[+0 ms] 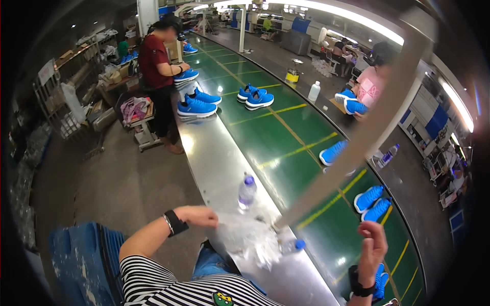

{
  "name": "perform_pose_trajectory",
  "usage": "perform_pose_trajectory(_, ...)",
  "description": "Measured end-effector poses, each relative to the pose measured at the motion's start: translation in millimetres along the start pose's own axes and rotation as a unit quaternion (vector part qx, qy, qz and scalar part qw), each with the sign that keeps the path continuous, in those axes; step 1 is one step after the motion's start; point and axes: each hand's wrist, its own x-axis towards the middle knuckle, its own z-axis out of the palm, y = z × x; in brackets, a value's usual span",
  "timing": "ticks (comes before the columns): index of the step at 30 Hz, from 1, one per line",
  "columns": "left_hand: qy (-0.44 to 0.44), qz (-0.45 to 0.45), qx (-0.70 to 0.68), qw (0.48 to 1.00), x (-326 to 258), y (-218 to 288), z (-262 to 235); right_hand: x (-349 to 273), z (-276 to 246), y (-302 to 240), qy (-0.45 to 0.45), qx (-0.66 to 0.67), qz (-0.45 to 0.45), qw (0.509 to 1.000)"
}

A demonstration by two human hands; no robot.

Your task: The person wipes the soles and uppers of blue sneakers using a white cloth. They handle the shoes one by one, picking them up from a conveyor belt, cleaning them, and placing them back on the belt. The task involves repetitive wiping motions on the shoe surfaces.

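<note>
My left hand [203,217] is over the metal ledge at the near edge, its fingers curled together beside a crumpled clear plastic bag [237,232] with white paper [263,250]. Whatever it may hold is hidden. Raised over the green conveyor belt [301,158], my right hand [373,250] is empty, with the thumb apart from loosely bent fingers. Just beyond it lies a pair of blue shoes [371,203] with white soles. More blue shoes [380,283] are partly hidden behind my right wrist.
A purple-capped bottle [247,194] stands on the ledge; a blue-capped bottle [293,246] lies beside the paper. A beige post [337,173] rises across the belt. Blue shoes [198,106] sit farther up the ledge. Co-workers [153,61] [375,81] handle shoes on both sides. Blue crates [87,260] stand left.
</note>
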Motion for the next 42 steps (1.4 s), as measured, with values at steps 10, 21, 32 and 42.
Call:
perform_pose_trajectory(10,0.13,0.113,0.008,0.985,175.9,-147.5,-227.9,60.0,91.9,22.8,0.249,0.162,0.05,0.954)
perform_pose_trajectory(21,0.272,-0.065,0.204,0.938,367.0,-159.9,-467.4,78.7,107.7,29.0,0.485,0.015,0.142,0.863)
perform_pose_trajectory(32,0.107,-0.144,0.391,0.902,498.8,-217.9,-552.6,96.9,144.9,54.8,0.566,-0.046,0.221,0.793)
perform_pose_trajectory(42,0.236,0.031,0.346,0.907,407.6,-201.1,-490.9,55.1,149.1,2.6,0.532,0.179,0.055,0.826)
